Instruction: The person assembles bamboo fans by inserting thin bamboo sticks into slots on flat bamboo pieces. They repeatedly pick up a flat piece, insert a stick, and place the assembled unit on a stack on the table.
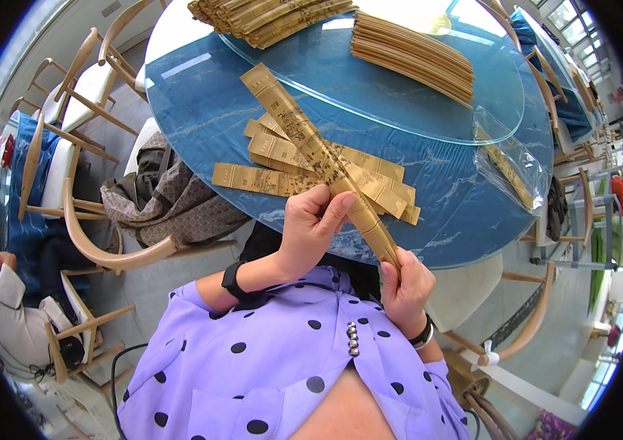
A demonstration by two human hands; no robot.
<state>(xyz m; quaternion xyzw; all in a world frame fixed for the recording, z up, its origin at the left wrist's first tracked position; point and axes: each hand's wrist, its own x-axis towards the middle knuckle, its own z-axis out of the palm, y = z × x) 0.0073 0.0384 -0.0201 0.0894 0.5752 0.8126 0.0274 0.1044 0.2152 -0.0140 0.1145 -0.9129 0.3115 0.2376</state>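
A long, flat gold paper sleeve with dark print slants across the view, held in both my hands. My left hand pinches it at the middle between thumb and curled fingers. Near its lower end, my right hand grips it with the thumb on top. The far end of the sleeve points up and left, over the table. Beneath it, several similar gold sleeves lie fanned out and overlapping on the blue table. Whether anything is inside the held sleeve cannot be seen.
On the glass turntable are a pile of gold sleeves and a neat row of thin brownish strips. A see-through plastic bag with a gold strip lies at right. Wooden chairs surround the table; one bears a patterned bag.
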